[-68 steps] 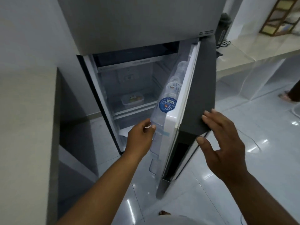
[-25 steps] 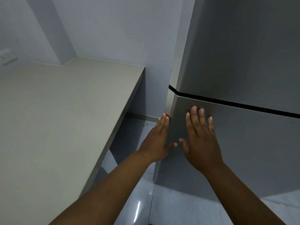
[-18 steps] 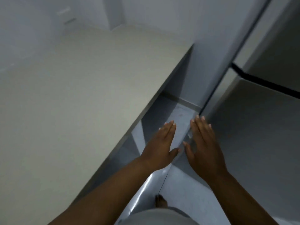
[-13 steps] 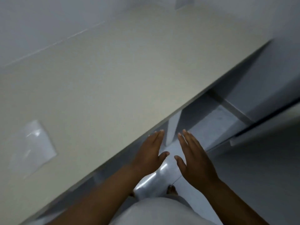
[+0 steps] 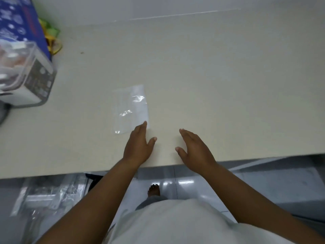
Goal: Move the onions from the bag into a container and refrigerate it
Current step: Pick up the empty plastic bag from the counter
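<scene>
Left hand (image 5: 138,147) flat at empty bag (image 5: 131,108) edge

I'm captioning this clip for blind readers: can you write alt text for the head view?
Two bare hands, left hand and right hand, hover open over a beige counter, the left beside a flat, empty clear plastic bag. A clear container stands at the far left.

No text or label can be read.

A pale grey-white top (image 5: 175,224) is worn; both forearms are left uncovered, dark trousers (image 5: 151,201) show, and one foot (image 5: 154,190) is bare.
</scene>
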Demonstrator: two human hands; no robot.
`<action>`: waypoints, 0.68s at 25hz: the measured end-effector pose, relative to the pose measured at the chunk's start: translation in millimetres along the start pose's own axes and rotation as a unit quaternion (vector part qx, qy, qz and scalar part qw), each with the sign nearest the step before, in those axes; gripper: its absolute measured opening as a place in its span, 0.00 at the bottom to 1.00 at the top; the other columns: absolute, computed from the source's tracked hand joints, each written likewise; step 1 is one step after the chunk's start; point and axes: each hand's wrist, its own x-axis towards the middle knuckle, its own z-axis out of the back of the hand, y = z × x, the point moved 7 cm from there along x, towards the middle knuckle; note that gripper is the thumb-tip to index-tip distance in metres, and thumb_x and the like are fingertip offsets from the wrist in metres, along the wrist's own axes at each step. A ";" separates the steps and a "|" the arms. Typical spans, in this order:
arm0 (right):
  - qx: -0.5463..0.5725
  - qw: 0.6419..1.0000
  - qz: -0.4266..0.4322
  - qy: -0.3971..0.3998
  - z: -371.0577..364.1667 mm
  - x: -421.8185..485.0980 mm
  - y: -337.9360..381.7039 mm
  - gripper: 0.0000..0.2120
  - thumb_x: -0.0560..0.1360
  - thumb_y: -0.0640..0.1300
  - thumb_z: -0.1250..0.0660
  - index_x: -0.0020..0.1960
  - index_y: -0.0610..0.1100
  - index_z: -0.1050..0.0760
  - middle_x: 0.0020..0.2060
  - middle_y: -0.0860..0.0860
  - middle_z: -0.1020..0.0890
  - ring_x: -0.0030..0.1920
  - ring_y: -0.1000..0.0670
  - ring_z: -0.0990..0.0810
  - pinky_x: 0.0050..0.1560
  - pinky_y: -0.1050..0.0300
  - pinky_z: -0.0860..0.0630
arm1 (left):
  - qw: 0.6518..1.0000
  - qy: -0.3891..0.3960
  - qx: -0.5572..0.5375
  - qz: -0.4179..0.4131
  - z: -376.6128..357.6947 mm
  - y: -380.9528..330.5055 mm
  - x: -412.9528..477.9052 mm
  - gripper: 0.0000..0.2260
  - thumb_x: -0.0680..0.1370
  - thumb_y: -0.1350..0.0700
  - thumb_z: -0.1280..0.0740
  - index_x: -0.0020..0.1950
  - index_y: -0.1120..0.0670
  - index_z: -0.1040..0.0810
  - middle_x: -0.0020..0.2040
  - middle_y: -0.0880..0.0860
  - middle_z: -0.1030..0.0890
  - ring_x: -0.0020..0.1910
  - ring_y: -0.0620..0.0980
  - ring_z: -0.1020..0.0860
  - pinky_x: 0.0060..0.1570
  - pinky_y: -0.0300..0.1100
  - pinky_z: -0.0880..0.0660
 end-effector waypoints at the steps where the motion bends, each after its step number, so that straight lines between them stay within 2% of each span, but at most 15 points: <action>1: 0.004 1.000 -0.006 0.011 -8.7 18.2 9.7 0.29 0.79 0.51 0.39 0.77 0.43 0.43 0.75 0.47 0.36 0.75 0.48 0.39 0.72 0.58 0.43 | 1.000 -0.015 0.003 0.025 10.9 19.6 8.6 0.30 0.78 0.48 0.36 0.76 0.55 0.43 0.74 0.56 0.35 0.72 0.55 0.36 0.66 0.48 0.35; 6: 0.025 0.996 -0.053 0.064 -53.0 95.3 46.9 0.29 0.79 0.51 0.37 0.76 0.42 0.39 0.73 0.45 0.32 0.73 0.46 0.35 0.73 0.53 0.39 | 0.992 -0.031 0.061 0.103 45.6 100.4 44.2 0.27 0.77 0.49 0.36 0.73 0.57 0.37 0.71 0.58 0.31 0.68 0.60 0.33 0.61 0.53 0.30; 9: 0.039 0.991 -0.104 0.071 -67.8 125.0 55.5 0.25 0.78 0.50 0.35 0.71 0.40 0.32 0.66 0.43 0.24 0.66 0.43 0.27 0.67 0.52 0.32 | 0.989 -0.019 0.073 0.130 52.2 127.4 55.9 0.20 0.76 0.51 0.34 0.65 0.59 0.30 0.64 0.61 0.28 0.63 0.61 0.31 0.55 0.53 0.29; 11: 0.054 0.989 -0.131 0.049 -71.1 139.7 58.1 0.19 0.76 0.48 0.34 0.62 0.38 0.25 0.56 0.42 0.19 0.58 0.42 0.23 0.58 0.54 0.30 | 0.989 -0.023 0.035 0.144 52.8 136.7 63.4 0.18 0.75 0.53 0.33 0.62 0.60 0.27 0.60 0.62 0.26 0.61 0.62 0.30 0.56 0.51 0.29; 13: 0.092 0.981 -0.167 0.030 -74.0 147.0 57.7 0.16 0.75 0.47 0.33 0.56 0.35 0.23 0.48 0.42 0.17 0.52 0.42 0.21 0.52 0.55 0.30 | 0.980 -0.025 -0.054 0.189 50.8 143.8 67.2 0.20 0.75 0.53 0.32 0.64 0.60 0.27 0.59 0.61 0.24 0.60 0.60 0.27 0.59 0.48 0.30; 15: 0.112 0.975 -0.191 0.033 -78.2 147.8 56.9 0.15 0.74 0.47 0.32 0.53 0.36 0.21 0.44 0.44 0.17 0.50 0.43 0.20 0.52 0.53 0.27 | 0.955 -0.030 -0.147 0.257 48.4 152.4 63.0 0.21 0.74 0.54 0.30 0.65 0.59 0.27 0.58 0.59 0.21 0.59 0.57 0.24 0.59 0.44 0.30; 17: 0.111 0.974 -0.190 0.052 -81.3 145.8 58.2 0.11 0.73 0.47 0.31 0.51 0.41 0.20 0.42 0.49 0.18 0.49 0.45 0.19 0.53 0.51 0.24 | 0.937 -0.033 -0.180 0.296 46.8 158.9 51.2 0.18 0.74 0.56 0.29 0.62 0.59 0.24 0.56 0.57 0.19 0.57 0.55 0.23 0.58 0.42 0.29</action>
